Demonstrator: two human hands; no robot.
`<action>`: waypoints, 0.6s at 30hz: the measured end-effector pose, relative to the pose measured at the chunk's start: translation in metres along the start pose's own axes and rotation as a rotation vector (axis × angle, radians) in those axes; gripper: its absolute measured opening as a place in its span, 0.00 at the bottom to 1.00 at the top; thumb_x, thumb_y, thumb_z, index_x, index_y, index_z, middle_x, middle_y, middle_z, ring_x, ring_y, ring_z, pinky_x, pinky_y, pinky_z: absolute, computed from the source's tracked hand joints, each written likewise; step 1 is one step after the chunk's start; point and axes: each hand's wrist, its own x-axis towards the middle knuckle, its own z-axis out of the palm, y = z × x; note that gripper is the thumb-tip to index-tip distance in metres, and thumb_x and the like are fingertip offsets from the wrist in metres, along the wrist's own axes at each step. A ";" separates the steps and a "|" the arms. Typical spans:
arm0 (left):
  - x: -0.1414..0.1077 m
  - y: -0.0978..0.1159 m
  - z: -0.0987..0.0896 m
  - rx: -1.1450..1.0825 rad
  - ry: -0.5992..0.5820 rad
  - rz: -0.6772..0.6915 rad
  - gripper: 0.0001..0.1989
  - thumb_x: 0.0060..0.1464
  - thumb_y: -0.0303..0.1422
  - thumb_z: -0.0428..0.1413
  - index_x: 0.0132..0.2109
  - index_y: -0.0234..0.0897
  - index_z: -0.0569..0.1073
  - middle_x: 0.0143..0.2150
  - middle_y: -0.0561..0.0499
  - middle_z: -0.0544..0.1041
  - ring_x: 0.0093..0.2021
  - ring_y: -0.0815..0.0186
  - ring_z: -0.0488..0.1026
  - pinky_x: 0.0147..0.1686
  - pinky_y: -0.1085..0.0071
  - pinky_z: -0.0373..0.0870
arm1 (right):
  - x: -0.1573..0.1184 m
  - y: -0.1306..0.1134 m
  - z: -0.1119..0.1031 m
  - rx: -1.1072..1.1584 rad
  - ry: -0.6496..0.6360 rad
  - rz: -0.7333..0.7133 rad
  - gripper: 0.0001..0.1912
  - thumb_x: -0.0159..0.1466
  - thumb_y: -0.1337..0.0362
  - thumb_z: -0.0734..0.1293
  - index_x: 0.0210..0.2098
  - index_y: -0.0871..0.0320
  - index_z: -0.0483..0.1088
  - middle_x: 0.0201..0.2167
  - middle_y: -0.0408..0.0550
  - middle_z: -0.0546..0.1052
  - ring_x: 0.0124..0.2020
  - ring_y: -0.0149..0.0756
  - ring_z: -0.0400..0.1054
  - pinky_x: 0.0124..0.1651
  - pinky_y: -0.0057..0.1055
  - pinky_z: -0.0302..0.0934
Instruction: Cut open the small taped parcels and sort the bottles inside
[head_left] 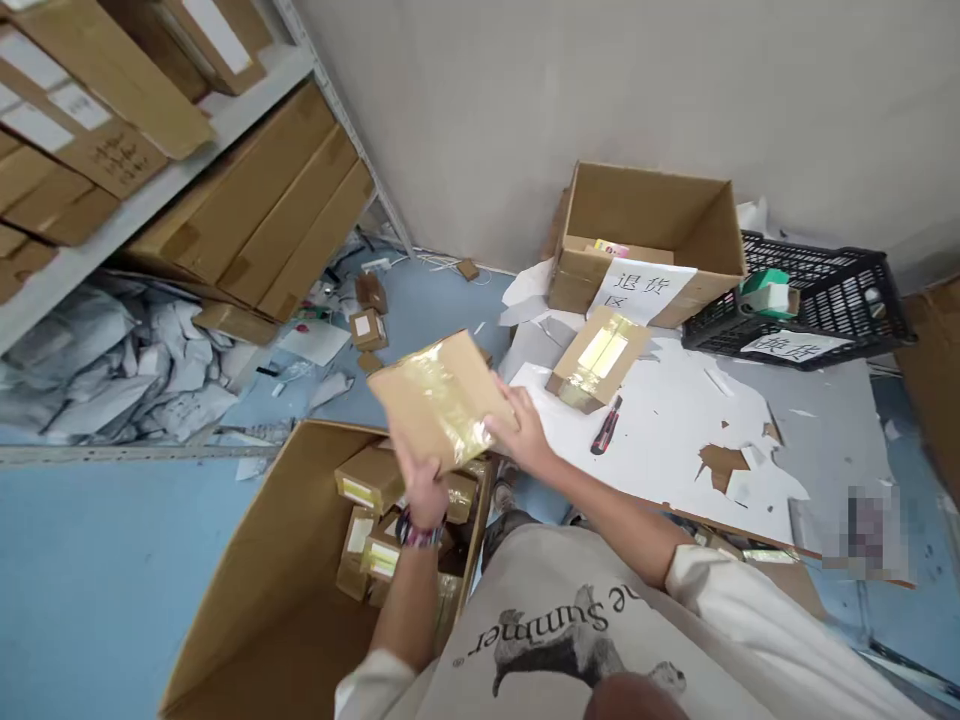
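A taped cardboard box [442,397] is held between my two hands, above the open top of a large carton. My left hand [422,488], with bands on its wrist, grips the near left edge of the box. At its right side my right hand [523,428] has its thumb on the top face and its fingers around the edge. Several small taped boxes [373,478] lie inside the large carton [262,560] below. On the table to the right rest another taped box [600,355] and a utility knife [607,428].
An open carton [652,215] with a handwritten label and a black plastic crate [810,300] stand at the table's back. Left, shelving [165,190] holds cardboard boxes above crumpled paper [157,360]. Small boxes [367,325] and scraps litter the floor. Torn white paper [675,430] covers the table.
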 end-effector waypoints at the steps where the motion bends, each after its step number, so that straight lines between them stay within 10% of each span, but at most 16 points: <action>1: 0.034 -0.004 0.023 -0.080 0.006 0.041 0.51 0.62 0.48 0.63 0.86 0.59 0.52 0.83 0.56 0.65 0.84 0.48 0.58 0.83 0.50 0.63 | 0.019 0.008 -0.016 -0.029 0.091 0.000 0.43 0.76 0.39 0.67 0.84 0.44 0.58 0.62 0.53 0.73 0.64 0.54 0.71 0.72 0.55 0.66; 7: 0.186 -0.038 0.121 -0.145 -0.278 0.227 0.55 0.54 0.50 0.68 0.84 0.46 0.59 0.86 0.47 0.57 0.87 0.44 0.50 0.83 0.54 0.55 | 0.091 0.061 -0.090 -0.081 0.348 -0.057 0.43 0.80 0.44 0.61 0.87 0.47 0.45 0.76 0.56 0.70 0.75 0.53 0.65 0.78 0.52 0.61; 10: 0.209 -0.080 0.122 -0.090 -0.301 0.024 0.51 0.58 0.55 0.64 0.82 0.43 0.62 0.85 0.42 0.60 0.85 0.44 0.55 0.82 0.51 0.57 | 0.076 0.092 -0.097 -0.253 0.263 0.061 0.47 0.77 0.53 0.65 0.88 0.51 0.41 0.82 0.57 0.63 0.83 0.56 0.54 0.83 0.60 0.51; 15: 0.237 -0.146 0.110 0.092 -0.242 -0.657 0.44 0.73 0.66 0.35 0.76 0.43 0.71 0.79 0.36 0.71 0.78 0.44 0.69 0.72 0.38 0.70 | 0.017 0.139 -0.080 -0.551 0.011 0.202 0.43 0.70 0.65 0.71 0.82 0.52 0.60 0.84 0.55 0.60 0.87 0.66 0.38 0.84 0.72 0.32; 18: 0.254 -0.160 0.127 0.233 -0.369 -0.582 0.43 0.73 0.66 0.40 0.69 0.38 0.78 0.71 0.33 0.79 0.70 0.44 0.78 0.68 0.44 0.75 | -0.007 0.153 -0.076 -0.583 0.099 0.158 0.35 0.73 0.65 0.68 0.79 0.50 0.66 0.84 0.54 0.61 0.86 0.62 0.44 0.84 0.69 0.36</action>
